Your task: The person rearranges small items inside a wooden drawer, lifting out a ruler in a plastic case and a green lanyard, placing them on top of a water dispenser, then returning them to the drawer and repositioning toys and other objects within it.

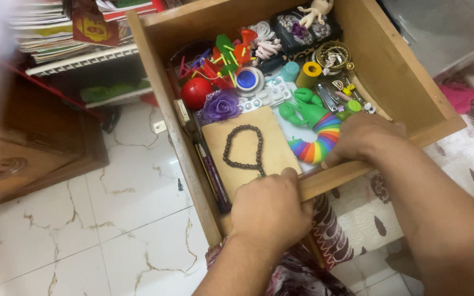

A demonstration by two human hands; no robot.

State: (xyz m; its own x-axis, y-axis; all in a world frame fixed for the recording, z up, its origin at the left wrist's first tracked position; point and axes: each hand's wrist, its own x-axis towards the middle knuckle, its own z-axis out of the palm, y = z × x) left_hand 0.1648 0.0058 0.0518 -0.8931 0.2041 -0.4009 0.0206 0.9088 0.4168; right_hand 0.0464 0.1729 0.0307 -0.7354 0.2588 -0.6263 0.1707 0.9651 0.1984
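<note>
A wooden drawer (163,93) full of small toys and trinkets is held in front of me. My left hand (270,211) grips its near front edge from outside, thumb over the rim. My right hand (366,137) holds the same edge further right, fingers curled inside beside a rainbow spring toy (318,143). A tan flat booklet (248,148) with a dark bead string (242,147) on it lies just beyond my left hand. A green plastic figure (303,109), a purple fabric rose (221,105) and a red ball (196,92) lie further in.
White marbled floor tiles (83,219) lie below at left. A dark wooden cabinet (23,148) stands at the left, with stacked books and papers (45,27) on a white rack above it. Patterned fabric (357,214) lies under the drawer at right.
</note>
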